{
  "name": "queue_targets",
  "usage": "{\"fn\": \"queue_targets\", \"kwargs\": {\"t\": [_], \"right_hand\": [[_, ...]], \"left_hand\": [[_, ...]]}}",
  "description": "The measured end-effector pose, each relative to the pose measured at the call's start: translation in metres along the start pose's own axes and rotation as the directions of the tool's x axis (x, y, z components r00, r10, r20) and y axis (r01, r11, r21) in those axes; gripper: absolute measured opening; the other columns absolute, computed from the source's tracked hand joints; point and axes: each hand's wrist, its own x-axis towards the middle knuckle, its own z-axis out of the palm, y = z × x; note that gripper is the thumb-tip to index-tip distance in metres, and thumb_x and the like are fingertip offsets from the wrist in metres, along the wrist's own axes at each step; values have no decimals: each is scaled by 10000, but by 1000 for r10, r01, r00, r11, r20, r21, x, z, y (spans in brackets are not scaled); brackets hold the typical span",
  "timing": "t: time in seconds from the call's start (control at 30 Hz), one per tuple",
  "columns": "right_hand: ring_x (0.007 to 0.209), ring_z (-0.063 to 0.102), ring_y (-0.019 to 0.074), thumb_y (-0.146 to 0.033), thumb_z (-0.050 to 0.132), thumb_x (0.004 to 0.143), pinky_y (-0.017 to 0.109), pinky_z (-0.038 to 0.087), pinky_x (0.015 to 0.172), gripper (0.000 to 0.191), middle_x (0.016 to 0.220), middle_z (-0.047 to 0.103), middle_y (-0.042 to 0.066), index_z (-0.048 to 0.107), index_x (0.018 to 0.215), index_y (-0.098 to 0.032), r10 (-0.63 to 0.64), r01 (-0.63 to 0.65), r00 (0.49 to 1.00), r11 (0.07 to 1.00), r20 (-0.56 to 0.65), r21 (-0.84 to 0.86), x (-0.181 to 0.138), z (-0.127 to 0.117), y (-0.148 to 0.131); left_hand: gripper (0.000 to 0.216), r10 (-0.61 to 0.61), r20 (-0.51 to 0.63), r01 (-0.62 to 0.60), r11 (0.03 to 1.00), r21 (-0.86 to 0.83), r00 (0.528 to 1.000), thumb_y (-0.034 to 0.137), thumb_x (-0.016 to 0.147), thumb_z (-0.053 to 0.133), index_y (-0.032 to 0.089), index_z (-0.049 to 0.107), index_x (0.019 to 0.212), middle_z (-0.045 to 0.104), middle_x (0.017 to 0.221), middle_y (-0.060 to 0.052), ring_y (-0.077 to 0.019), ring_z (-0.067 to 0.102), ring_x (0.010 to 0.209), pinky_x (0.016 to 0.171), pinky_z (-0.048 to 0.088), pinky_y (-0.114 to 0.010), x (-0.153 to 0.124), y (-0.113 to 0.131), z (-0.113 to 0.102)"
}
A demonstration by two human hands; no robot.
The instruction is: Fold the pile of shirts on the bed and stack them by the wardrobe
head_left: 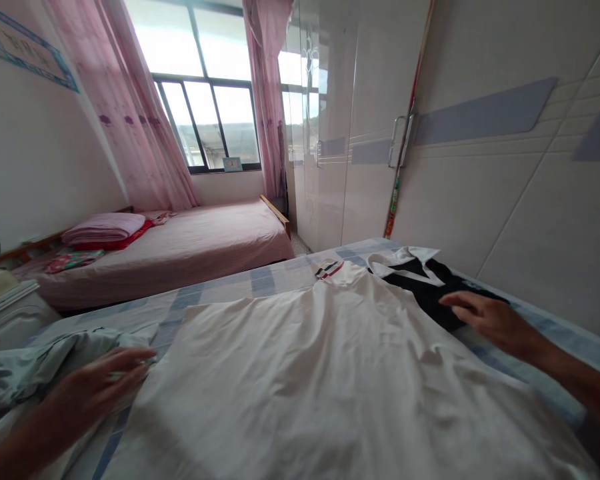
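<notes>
Across the checked bed lies the white shirt, spread wide, creased down its middle. Pale green clothing sits left, a dark shirt right. The left hand is at the near-left edge, the right hand over the dark shirt, fingers loosely curled; whether either grips cloth I can't tell. Pulling the 2 sides evenly would smooth it best.

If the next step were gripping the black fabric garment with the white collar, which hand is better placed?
Probably the right hand: it is at the black garment. The left hand is across the wide white cloth garment, by its left edge.
</notes>
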Motion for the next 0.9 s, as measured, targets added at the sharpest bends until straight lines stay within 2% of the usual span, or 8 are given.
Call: {"fn": "queue_targets", "kwargs": {"t": [0.07,0.13,0.23,0.47,0.63,0.77,0.83,0.9], "right_hand": [[937,660,259,-359,440,771,376,492,831,275,1013,715,42,666,912,-290,-62,62,998,997,2,-47,37,17,-26],[981,647,242,-324,419,798,343,472,864,320,1070,702,60,665,981,-230,-110,112,994,990,25,-84,70,36,-44],[1036,628,227,-317,410,836,304,449,880,358,1123,687,73,658,1061,-191,-79,90,993,987,85,-133,115,66,-60],[1078,611,205,-326,431,880,233,437,842,348,1161,678,75,675,1087,-189,-12,43,980,987,197,-153,184,127,-87],[1077,609,274,-354,548,822,295,450,835,385,1140,659,195,661,1083,-95,67,-37,983,983,168,-178,189,158,-100],[965,644,280,-238,563,781,327,467,778,221,984,699,167,686,933,-135,104,-86,989,982,107,-167,184,152,-112],[931,646,262,-233,481,832,328,467,776,217,945,701,137,674,899,-161,87,-81,995,988,41,-133,179,132,-115],[960,626,255,-260,381,884,340,463,811,285,1003,681,135,637,968,-166,65,-71,996,993,-66,-92,170,101,-113]], "left_hand": [[387,54,57,-58,996,66,997,572,711,504,280,671,903,694,1058,-10,-236,654,909,863,511,-334,35,1,17],[405,126,60,-136,973,188,990,424,744,437,211,654,1011,648,1179,-69,-245,610,1062,993,432,-350,65,2,33],[478,191,103,-214,926,310,976,335,789,376,140,614,1155,577,1291,-132,-254,517,1219,1073,348,-370,95,2,54],[444,225,300,-325,881,345,927,305,851,353,211,627,1188,599,1256,-118,-283,547,1167,995,407,-389,110,-5,78],[402,229,264,-304,906,294,937,277,864,354,210,616,1162,627,1139,-109,-243,613,997,897,449,-351,113,-8,88],[353,175,156,-214,934,285,972,276,846,342,181,670,938,639,979,-125,-260,612,935,874,457,-389,113,0,90],[297,130,48,-137,976,170,990,323,814,380,191,645,789,638,936,-111,-257,611,917,875,464,-391,110,4,82],[305,72,-44,-71,997,25,996,388,807,381,190,613,812,646,957,-98,-242,619,916,873,480,-374,101,6,65]]}}
